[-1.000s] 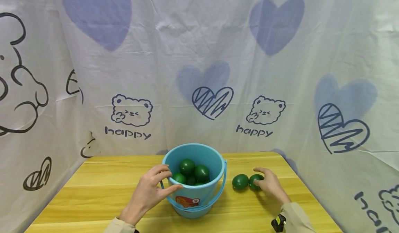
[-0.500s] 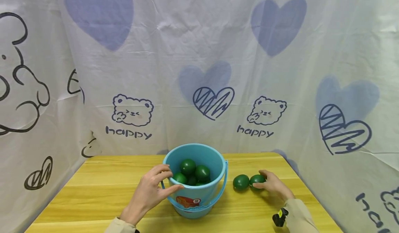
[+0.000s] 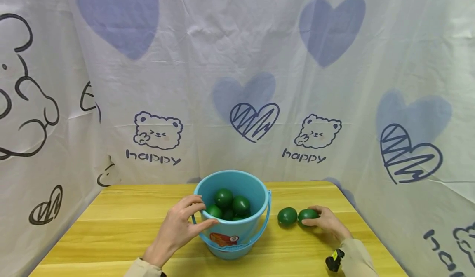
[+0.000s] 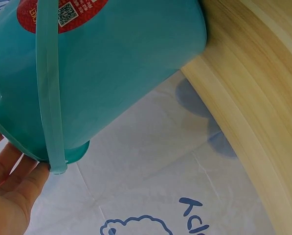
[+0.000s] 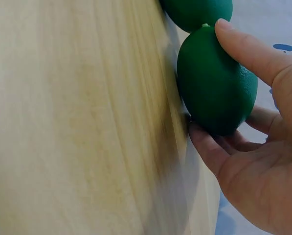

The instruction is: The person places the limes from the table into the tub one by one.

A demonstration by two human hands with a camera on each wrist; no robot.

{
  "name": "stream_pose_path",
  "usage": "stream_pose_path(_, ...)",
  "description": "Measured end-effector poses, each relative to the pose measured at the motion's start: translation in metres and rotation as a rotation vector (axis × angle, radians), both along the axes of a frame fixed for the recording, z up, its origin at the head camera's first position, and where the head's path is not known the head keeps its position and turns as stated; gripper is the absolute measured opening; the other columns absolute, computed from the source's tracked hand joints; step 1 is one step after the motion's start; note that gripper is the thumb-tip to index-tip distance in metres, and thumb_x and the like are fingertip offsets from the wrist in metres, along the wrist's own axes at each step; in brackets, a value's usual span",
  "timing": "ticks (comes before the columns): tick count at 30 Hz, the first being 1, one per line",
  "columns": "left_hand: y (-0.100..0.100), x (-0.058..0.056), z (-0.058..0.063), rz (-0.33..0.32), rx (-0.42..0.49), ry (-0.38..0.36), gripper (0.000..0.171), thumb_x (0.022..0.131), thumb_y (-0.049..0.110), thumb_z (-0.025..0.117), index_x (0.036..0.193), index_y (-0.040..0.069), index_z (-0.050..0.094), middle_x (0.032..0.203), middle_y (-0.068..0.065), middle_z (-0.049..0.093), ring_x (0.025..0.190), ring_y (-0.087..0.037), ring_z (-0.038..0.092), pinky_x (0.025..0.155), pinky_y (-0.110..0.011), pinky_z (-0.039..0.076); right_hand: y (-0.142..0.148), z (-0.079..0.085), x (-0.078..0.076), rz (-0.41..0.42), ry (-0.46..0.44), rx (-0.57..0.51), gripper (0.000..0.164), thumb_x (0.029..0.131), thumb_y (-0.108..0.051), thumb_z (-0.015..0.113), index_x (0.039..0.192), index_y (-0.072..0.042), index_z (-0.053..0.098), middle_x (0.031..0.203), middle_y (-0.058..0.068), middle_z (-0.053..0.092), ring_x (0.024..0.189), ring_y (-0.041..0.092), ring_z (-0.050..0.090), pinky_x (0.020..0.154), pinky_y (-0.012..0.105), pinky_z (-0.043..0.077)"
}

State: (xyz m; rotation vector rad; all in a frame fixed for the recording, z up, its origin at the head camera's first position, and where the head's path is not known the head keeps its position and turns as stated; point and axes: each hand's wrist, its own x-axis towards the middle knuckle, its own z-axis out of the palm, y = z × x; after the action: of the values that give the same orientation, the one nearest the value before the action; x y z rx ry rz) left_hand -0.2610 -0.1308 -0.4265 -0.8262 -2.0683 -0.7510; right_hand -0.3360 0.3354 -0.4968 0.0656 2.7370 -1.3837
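Note:
A light blue bucket (image 3: 231, 231) stands on the table with several dark green limes (image 3: 241, 205) inside. My left hand (image 3: 182, 221) holds its left rim, thumb along the front and fingers at the edge; the left wrist view shows fingertips by the bucket handle (image 4: 50, 93). To the right of the bucket, two limes lie side by side on the wood. My right hand (image 3: 328, 222) grips the right-hand lime (image 5: 216, 81), with thumb and fingers on opposite sides of it. The other lime (image 3: 287, 217) sits just left of it, close to its stem end.
The wood-grain table (image 3: 130, 223) reaches back to a white curtain (image 3: 237, 42) printed with hearts and bears. More curtain hangs along the left and right sides. A red label (image 3: 222, 239) marks the bucket's front.
My right hand has drawn slightly to the right, and its fingers have come in around the right-hand lime, which has shifted a little rightward. The left hand and bucket stay put.

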Motion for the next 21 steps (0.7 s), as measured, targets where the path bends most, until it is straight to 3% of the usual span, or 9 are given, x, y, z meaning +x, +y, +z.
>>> stream_pose_path(6,-0.0003,0.0004,0.0002,-0.001,0.004,0.006,0.04,0.069,0.046,0.085,0.089,0.014,0.075,0.104,0.004,0.067,0.093,-0.011,0.065,0.079,-0.031,0.061,0.0046,-0.0025,0.0002,-0.069,-0.001,0.012,0.073,0.074,-0.034,0.086,0.129,0.004,0.054,0.121,0.02,0.059,0.098,0.025,0.06,0.08,0.038,0.055)
stream_pose_path(10,-0.0003,0.0006,0.0004,0.009,0.003,-0.001,0.04,0.069,0.047,0.085,0.089,0.013,0.076,0.105,0.003,0.067,0.094,-0.011,0.065,0.08,-0.031,0.061,0.0077,-0.0018,0.0032,-0.105,0.005,-0.037,0.073,0.075,-0.034,0.086,0.127,0.005,0.052,0.119,0.023,0.058,0.095,0.026,0.061,0.075,0.036,0.056)
stream_pose_path(21,0.0003,0.0004,0.0014,0.008,0.004,-0.012,0.039,0.069,0.047,0.085,0.089,0.014,0.075,0.104,0.005,0.067,0.093,-0.009,0.065,0.08,-0.03,0.061,0.0099,-0.0018,0.0061,-0.162,0.103,-0.046,0.071,0.075,-0.036,0.085,0.121,0.002,0.047,0.118,0.026,0.055,0.099,0.03,0.06,0.077,0.034,0.055)
